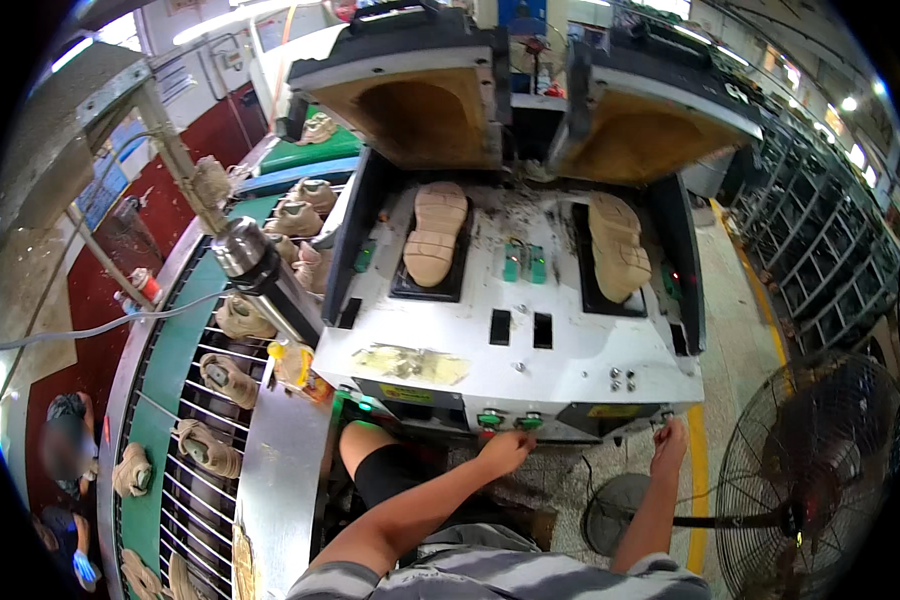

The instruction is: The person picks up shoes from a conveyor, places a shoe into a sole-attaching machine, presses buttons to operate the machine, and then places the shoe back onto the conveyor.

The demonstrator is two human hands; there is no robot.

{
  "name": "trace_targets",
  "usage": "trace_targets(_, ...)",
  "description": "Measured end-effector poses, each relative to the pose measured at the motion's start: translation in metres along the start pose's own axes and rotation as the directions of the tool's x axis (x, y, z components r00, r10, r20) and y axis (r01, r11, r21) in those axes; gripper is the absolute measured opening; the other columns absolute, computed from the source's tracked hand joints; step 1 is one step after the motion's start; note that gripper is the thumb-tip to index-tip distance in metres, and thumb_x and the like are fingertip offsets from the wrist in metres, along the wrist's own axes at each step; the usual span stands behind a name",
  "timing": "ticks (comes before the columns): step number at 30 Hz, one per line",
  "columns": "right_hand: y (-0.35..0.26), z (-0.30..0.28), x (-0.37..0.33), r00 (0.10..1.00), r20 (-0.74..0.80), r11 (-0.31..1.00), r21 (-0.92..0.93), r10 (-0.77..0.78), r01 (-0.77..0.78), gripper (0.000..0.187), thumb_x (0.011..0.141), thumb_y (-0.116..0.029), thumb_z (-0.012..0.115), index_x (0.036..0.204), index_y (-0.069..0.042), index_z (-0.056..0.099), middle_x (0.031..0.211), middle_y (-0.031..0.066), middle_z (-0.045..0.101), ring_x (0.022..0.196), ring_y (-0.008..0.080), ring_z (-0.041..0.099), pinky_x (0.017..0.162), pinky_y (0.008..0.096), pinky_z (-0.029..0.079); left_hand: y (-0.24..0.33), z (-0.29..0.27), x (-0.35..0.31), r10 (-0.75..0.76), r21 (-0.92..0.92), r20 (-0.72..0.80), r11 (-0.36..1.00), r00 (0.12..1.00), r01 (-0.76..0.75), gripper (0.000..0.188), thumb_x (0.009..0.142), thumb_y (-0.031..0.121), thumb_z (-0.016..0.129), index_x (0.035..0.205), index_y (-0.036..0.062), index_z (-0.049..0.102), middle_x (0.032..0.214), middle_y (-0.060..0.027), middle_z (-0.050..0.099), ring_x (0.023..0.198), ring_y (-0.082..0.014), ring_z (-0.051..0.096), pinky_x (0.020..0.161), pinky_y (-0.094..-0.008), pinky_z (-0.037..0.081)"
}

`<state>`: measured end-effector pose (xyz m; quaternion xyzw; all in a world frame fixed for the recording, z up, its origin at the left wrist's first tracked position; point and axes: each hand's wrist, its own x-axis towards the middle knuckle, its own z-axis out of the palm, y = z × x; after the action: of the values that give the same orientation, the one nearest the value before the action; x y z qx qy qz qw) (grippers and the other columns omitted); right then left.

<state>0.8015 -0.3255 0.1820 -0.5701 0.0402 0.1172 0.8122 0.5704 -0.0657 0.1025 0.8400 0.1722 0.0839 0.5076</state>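
My left hand (507,453) is closed at the front of a white two-bay press machine (510,358), its fingers against or just below a green-lit switch (530,421). At the machine's right front corner, my right hand (670,447) has its fingers drawn together by a small knob (667,416); whether it grips the knob is too small to tell. A beige shoe (437,232) lies sole up on the black pad of the left bay. Another sole-up shoe (618,245) rests on the right bay's pad. Both lids, the left lid (410,105) and right lid (650,120), stand raised.
On my left runs a roller conveyor (185,480) with several beige shoes (228,380). A yellow-labelled bottle (298,370) stands beside the machine. A large black floor fan (808,490) is close on my right, with metal racks (840,240) beyond. Two people are at the far left.
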Motion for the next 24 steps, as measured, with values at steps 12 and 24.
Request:
trace_targets(12,0.056,0.377,-0.125,0.183,0.831,0.394,0.047,-0.525,0.918,0.028,0.072,-0.009,0.069,0.098,-0.006,0.059,0.093,0.0128,0.063,0.087,0.0330,0.062,0.079,0.0367,0.050,-0.100,-0.169,-0.312,-0.610,-0.522,-0.703,0.792,0.366,0.317,0.023,0.093,0.018,0.054,0.090,-0.0004,0.067,0.069,-0.0049,0.064,0.062,-0.0121,0.059,0.059,-0.0264,0.047)
trace_targets(24,0.096,0.600,0.005,0.931,0.356,0.044,-0.932,-0.082,0.360,0.105,0.068,-0.055,0.075,0.144,-0.001,0.026,0.141,0.0233,0.042,0.129,0.0393,0.043,0.105,0.0488,0.039,-0.073,-0.110,-0.509,-0.725,-0.674,-0.628,0.689,-0.285,-0.267,0.015,0.093,0.008,0.050,0.089,-0.0027,0.061,0.065,-0.0054,0.056,0.052,-0.0110,0.049,0.049,-0.0254,0.044)
